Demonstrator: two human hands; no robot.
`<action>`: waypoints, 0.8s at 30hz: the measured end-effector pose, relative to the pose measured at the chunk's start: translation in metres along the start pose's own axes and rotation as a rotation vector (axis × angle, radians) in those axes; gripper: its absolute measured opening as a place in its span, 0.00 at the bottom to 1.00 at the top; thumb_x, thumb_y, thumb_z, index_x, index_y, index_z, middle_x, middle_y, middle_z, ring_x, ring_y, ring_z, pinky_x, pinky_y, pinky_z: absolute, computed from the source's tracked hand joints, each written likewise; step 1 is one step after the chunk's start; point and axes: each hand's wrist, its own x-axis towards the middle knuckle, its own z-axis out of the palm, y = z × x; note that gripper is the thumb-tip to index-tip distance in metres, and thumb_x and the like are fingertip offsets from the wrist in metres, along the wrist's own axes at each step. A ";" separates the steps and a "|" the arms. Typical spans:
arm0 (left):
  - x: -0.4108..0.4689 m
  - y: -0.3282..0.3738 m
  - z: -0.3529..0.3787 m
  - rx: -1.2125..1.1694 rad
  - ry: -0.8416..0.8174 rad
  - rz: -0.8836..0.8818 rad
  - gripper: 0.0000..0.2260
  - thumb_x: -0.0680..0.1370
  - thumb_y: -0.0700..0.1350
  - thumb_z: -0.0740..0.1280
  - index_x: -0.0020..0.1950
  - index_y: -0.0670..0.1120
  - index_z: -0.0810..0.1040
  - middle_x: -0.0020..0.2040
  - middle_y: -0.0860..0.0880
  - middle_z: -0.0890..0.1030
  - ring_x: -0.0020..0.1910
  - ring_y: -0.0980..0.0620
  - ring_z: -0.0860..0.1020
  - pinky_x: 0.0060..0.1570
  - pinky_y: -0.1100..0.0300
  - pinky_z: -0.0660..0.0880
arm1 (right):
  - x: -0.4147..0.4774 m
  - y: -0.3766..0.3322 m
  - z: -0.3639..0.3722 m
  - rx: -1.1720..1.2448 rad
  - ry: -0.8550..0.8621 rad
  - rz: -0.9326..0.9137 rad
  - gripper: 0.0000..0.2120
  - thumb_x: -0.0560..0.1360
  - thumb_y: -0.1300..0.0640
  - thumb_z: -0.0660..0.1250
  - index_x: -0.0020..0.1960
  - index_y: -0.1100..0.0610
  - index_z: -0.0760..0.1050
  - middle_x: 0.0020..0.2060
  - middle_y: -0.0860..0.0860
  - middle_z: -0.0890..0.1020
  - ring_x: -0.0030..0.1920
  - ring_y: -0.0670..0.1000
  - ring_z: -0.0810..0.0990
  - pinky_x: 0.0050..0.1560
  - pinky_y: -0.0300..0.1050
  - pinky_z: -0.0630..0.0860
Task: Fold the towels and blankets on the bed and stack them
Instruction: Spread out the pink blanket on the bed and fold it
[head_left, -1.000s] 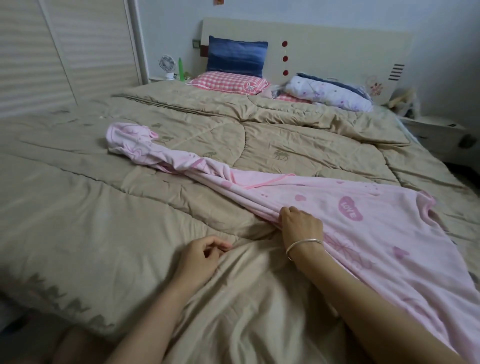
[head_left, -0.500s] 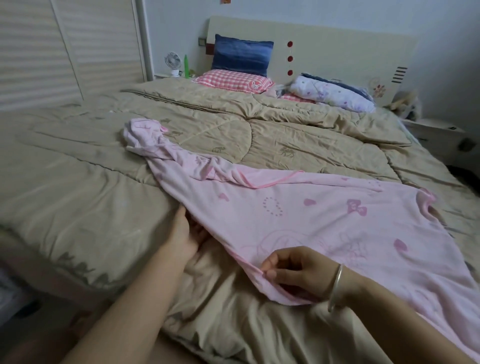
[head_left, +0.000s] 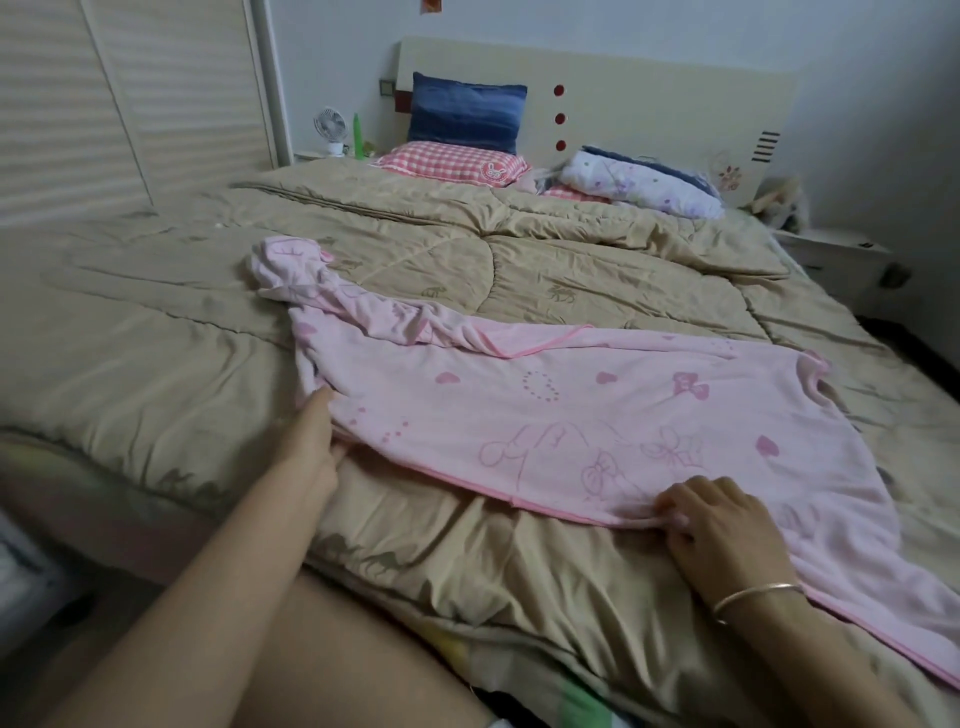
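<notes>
A pink towel (head_left: 545, 415) with hearts and bows lies spread across the tan quilt (head_left: 156, 374), its far left end still bunched up. My left hand (head_left: 311, 441) reaches under the towel's left edge, fingers partly hidden by the cloth. My right hand (head_left: 722, 525), with a bangle on the wrist, pinches the towel's near hem and presses it against the quilt.
A blue pillow (head_left: 467, 111) and a red checked pillow (head_left: 452, 161) lie at the headboard, with a rolled floral blanket (head_left: 644, 187) to their right. A small fan (head_left: 331, 130) stands at the back left. A nightstand (head_left: 841, 260) sits on the right.
The towel went from a twisted rope to a flatter spread sheet. My right hand drew the near hem toward me; my left hand moved forward to the towel's left edge.
</notes>
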 end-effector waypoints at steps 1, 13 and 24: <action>-0.004 -0.004 0.000 -0.001 0.007 -0.068 0.17 0.81 0.48 0.60 0.71 0.49 0.71 0.66 0.47 0.77 0.62 0.48 0.77 0.45 0.59 0.76 | -0.004 0.006 0.000 -0.088 -0.004 0.062 0.10 0.63 0.50 0.61 0.37 0.53 0.77 0.34 0.51 0.78 0.34 0.59 0.77 0.31 0.50 0.73; -0.015 -0.001 -0.034 0.210 0.305 0.242 0.12 0.76 0.42 0.66 0.57 0.39 0.81 0.48 0.44 0.82 0.44 0.50 0.75 0.42 0.58 0.72 | -0.031 0.020 -0.026 -0.056 0.179 0.378 0.13 0.63 0.70 0.71 0.44 0.58 0.75 0.43 0.56 0.75 0.46 0.60 0.72 0.29 0.46 0.67; -0.028 -0.018 -0.065 0.437 0.373 0.315 0.17 0.72 0.48 0.62 0.49 0.35 0.80 0.39 0.38 0.80 0.37 0.47 0.74 0.40 0.54 0.73 | -0.126 0.023 -0.083 -0.033 0.146 0.209 0.15 0.66 0.54 0.56 0.40 0.46 0.82 0.34 0.47 0.83 0.33 0.55 0.82 0.35 0.41 0.68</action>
